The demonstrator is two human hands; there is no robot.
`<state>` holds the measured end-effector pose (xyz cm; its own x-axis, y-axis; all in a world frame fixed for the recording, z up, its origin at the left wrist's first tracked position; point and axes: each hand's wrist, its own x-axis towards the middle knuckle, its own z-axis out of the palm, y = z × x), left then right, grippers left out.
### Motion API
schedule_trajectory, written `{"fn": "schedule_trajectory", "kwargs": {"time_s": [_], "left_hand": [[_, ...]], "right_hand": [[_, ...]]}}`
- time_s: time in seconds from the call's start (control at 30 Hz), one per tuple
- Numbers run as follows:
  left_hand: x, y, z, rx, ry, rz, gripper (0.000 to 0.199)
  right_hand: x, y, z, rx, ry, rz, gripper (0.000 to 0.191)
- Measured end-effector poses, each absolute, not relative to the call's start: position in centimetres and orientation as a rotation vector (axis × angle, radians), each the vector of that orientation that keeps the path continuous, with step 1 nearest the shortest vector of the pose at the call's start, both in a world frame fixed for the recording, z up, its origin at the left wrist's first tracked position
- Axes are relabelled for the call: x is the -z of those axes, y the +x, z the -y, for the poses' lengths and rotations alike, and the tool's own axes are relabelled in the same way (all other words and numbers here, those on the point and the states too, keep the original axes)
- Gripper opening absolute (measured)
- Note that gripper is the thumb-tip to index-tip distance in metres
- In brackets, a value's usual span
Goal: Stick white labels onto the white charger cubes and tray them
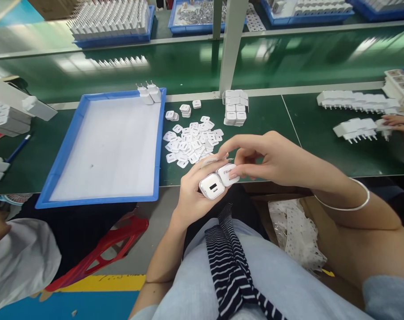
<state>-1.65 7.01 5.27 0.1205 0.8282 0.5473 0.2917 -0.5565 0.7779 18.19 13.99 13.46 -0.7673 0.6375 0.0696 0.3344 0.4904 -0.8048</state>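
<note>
Two white chargers sit side by side in my left hand (195, 191), its fingers wrapped round them. The nearer charger (212, 186) shows a face with a dark slot. On the other charger's end lies a white printed cover (228, 174), pinched or pressed by the fingertips of my right hand (255, 158). Just beyond my hands spreads a loose pile of small white covers (191, 141) on the green table (275, 120). Short stacks of covers (185, 110) stand behind the pile. To their right is a block of stacked white pieces (235, 108).
A blue-rimmed tray (157, 146) lies at left, with two plugs (149, 93) in its far corner. Rows of chargers (358, 101) stand at right, near another person's hand (402, 126). A metal post (233, 44) rises behind. A red stool (111, 242) is below left.
</note>
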Motion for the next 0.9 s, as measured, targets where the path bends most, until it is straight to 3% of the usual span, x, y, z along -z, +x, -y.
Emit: {"fn": "schedule_trajectory", "kwargs": {"time_s": [0.9], "left_hand": [[-5.95, -2.29, -6.54, -1.361, 2.01, -0.992, 0.05]], "right_hand": [[-14.1, 17.86, -13.88, -1.46, -0.877, 2.253, 0.031]]}}
